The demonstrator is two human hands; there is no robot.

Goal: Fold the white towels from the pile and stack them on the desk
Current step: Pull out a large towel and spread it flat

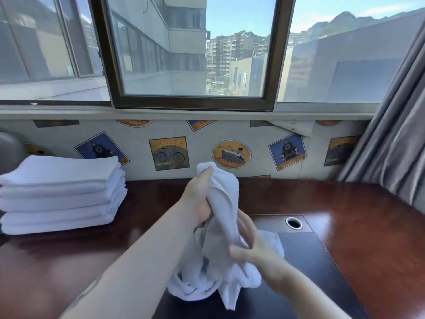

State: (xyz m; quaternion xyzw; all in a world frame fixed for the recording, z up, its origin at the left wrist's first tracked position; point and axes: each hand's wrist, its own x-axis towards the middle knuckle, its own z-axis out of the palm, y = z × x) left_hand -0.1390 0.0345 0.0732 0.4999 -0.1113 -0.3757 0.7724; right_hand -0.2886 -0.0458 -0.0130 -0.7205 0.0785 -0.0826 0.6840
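Crumpled white terry towel (224, 226) hangs over desk's (345, 203) front edge; left hand (197, 199) clenches its top, right hand (250, 247) pinches lower, prob. seeking corners. Folded white stack (62, 194) at left edge.

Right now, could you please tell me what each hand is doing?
Left hand: gripping the top of the white towel.
Right hand: fingers curled on the same towel lower down.

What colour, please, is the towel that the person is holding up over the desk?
White: the towel, seen in the head view, is plain with no pattern.
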